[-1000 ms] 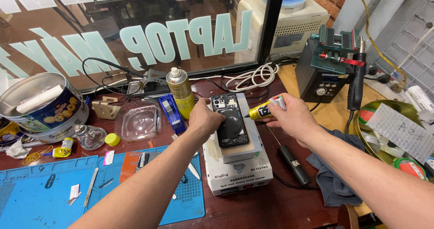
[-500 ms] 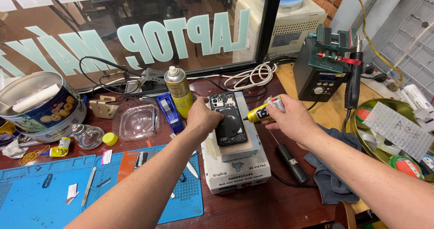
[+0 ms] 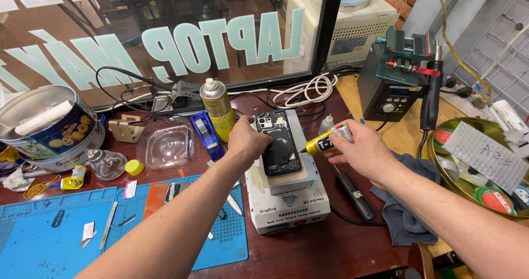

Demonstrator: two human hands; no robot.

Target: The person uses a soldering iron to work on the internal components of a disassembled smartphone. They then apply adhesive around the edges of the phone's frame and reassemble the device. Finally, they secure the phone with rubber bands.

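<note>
Item: black phone [image 3: 279, 146], back side up, lying on the pale top plate of a white box-shaped heating machine [image 3: 289, 204] at the centre of the dark table [image 3: 330, 251]. Left hand [image 3: 246, 141]: fingers curled and pressed against the phone's left edge, thumb on the near side, steadying it; not spread. Right hand [image 3: 361, 149]: fingers closed round a small yellow-and-black glue tube [image 3: 326, 141], pinched between thumb and forefinger, its thin nozzle pointing left and touching or just beside the phone's right edge; actual contact could not be told. Adjacent: yellow spray can [image 3: 217, 108] and blue tape dispenser [image 3: 206, 134] just left of the machine; clear plastic tray [image 3: 164, 144] farther left; round biscuit tin [image 3: 47, 127] at far left; blue work mat [image 3: 66, 235] near left; black hot-air station [image 3: 392, 83] far right; grey cloth [image 3: 405, 213] near right, under the right forearm. Change against half a second before: the glue tube had drawn nearer the phone's right edge, and the left hand kept its grip on the left edge.
</note>
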